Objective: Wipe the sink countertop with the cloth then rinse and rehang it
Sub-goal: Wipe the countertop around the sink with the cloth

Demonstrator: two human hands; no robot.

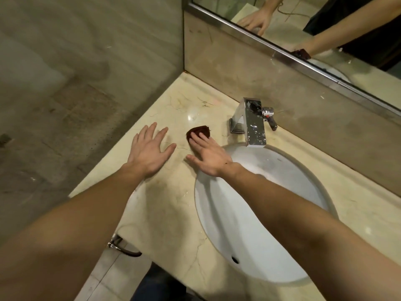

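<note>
A small dark brown cloth (198, 132) lies flat on the cream marble countertop (173, 205), left of the faucet. My right hand (209, 156) rests on the cloth's near part with fingers stretched out, pressing it onto the stone; only the cloth's far half shows. My left hand (149, 149) lies flat on the countertop to the left of the cloth, fingers spread, holding nothing. The white oval sink basin (288, 179) sits just right of my right hand, partly hidden by my right forearm.
A square chrome faucet (252, 122) with a side lever stands behind the basin. A stone backsplash and a framed mirror (325, 29) run along the back; a tiled wall closes the left corner. A pipe fitting (118, 244) shows below the counter's left edge.
</note>
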